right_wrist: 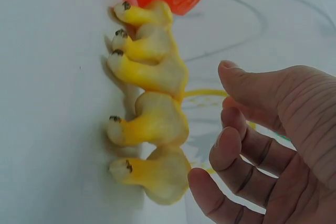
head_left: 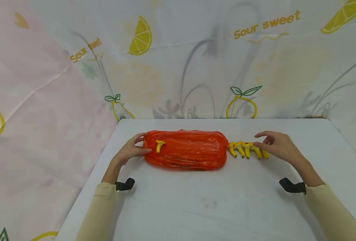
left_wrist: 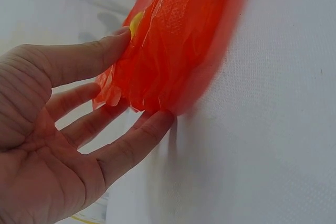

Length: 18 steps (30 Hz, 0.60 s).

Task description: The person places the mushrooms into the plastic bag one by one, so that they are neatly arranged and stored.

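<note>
- Left hand (head_left: 131, 149): fingers spread wide, touching red bag (head_left: 193, 147) at its left end.
- Single yellow banana (head_left: 158, 147): on bag's left part.
- Bag: on table (head_left: 232, 204).
- Five-banana row (right_wrist: 157, 74): right of bag.
- Right hand (head_left: 278, 145): right of bag, near row; fingers loosely curved, holding nothing.

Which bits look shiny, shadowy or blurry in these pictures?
Head view: pale glare shines on the red bag, and soft shadows lie on the table beside the sleeves; left wrist view: the bag's right edge is blurry; right wrist view: faint shadows lie left of the yellow pieces.
</note>
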Tool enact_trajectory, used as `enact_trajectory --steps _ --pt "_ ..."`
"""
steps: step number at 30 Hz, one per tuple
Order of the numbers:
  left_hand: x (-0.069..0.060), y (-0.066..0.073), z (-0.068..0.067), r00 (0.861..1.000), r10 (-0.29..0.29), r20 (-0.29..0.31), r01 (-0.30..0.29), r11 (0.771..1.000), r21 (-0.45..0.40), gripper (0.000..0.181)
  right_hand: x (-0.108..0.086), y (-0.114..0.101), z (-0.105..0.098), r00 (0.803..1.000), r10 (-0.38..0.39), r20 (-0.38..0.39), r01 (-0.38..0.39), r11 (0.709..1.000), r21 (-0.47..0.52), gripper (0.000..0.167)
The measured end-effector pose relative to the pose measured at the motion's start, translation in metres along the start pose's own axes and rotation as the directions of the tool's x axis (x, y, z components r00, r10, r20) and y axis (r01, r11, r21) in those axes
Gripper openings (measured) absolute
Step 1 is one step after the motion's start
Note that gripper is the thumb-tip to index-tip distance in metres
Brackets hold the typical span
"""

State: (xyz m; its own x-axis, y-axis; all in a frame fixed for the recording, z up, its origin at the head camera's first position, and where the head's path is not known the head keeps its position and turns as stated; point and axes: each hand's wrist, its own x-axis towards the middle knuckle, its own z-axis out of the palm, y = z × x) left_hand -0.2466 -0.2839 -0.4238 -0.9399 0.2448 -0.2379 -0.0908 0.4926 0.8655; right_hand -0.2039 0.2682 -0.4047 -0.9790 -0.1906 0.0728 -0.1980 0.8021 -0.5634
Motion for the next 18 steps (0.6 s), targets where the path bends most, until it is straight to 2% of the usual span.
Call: enact_trajectory --steps 12,18 --pt "-0.001 0.002 0.001 1.000 0.007 -0.004 -0.007 1.000 0.003 0.078 -0.008 0.017 -0.004 1.000 0.025 0.015 -0.025 0.999 -0.036 0.045" --pt "-0.001 0.001 0.001 1.000 -0.010 -0.010 0.010 1.000 0.011 0.078 -0.011 0.026 -0.002 0.999 0.039 0.025 -0.038 0.998 -0.041 0.044"
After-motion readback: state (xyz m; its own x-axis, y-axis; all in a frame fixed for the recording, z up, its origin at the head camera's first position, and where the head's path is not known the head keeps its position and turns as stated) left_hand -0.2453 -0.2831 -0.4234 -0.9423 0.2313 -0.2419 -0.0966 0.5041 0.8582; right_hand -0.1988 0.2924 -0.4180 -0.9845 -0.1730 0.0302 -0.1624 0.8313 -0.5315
